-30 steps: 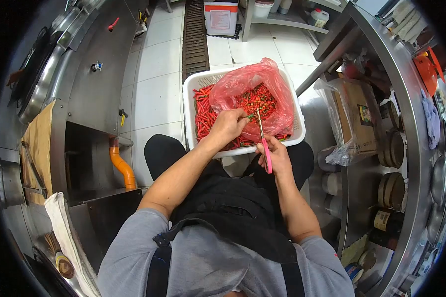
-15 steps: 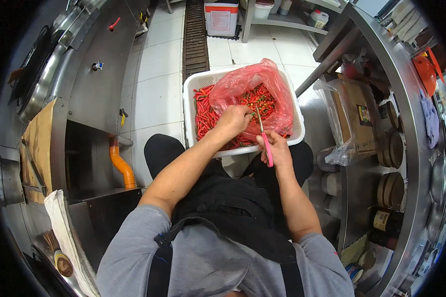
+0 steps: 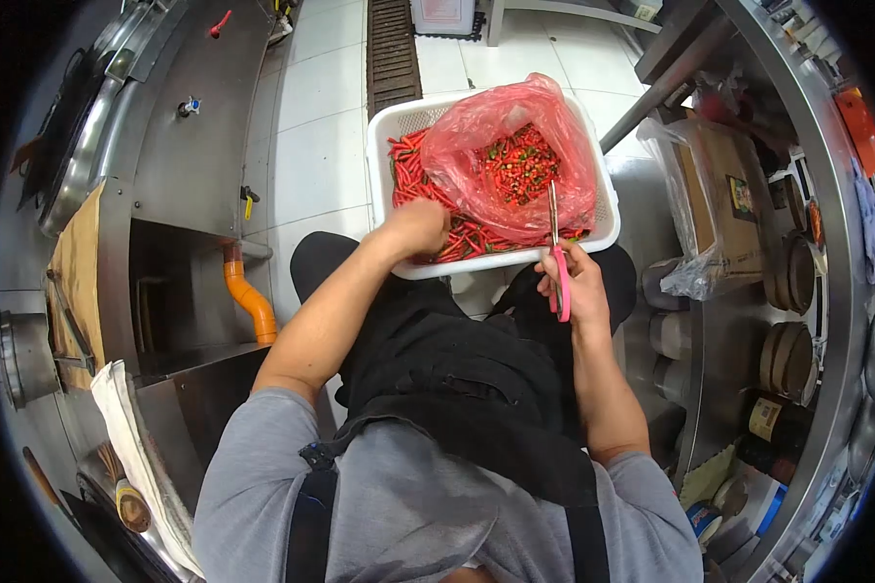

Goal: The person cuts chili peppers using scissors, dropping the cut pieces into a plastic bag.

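A white plastic basket sits before my knees, with whole red chili peppers lying in it. Inside the basket, a translucent red plastic bag stands open, holding cut chili pieces. My left hand is down at the peppers on the basket's left side. Its fingers are curled, and whatever is between them is hidden. Pink-handled scissors are in my right hand, at the basket's near right edge. Their blades point away from me, over the bag's right side.
A steel counter with a valve runs along the left, above an orange pipe. To the right, a metal shelf holds a plastic-wrapped cardboard box, round containers and bottles. A floor drain grate lies beyond the basket.
My left hand has moved from above the bag, near the scissor blades, to the whole peppers at the left. The scissors have swung more upright in my right hand. The view has shifted slightly.
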Demonstrator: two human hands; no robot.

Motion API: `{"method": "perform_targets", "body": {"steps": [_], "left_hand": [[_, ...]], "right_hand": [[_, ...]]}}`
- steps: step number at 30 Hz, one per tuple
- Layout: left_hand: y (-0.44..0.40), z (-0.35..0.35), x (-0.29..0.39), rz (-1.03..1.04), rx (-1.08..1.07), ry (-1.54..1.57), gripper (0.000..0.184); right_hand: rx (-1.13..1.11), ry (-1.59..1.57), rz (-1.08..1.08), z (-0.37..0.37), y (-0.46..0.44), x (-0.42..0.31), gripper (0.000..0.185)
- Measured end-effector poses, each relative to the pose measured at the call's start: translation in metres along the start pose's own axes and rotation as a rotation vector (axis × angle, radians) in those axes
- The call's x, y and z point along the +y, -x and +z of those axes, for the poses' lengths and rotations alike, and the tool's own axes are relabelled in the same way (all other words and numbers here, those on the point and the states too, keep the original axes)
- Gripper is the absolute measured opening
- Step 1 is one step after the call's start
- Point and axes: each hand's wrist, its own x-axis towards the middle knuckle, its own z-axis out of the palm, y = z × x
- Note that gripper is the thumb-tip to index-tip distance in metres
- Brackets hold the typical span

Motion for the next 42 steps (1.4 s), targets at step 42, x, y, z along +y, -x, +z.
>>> {"method": "perform_targets", "body": {"steps": [42], "left_hand": [[0.004, -0.032, 0.058, 0.148, 0.448, 0.502, 0.019]], "right_hand": [[-0.075, 0.034, -0.062, 0.024, -0.013, 0.001, 0.054]]}}
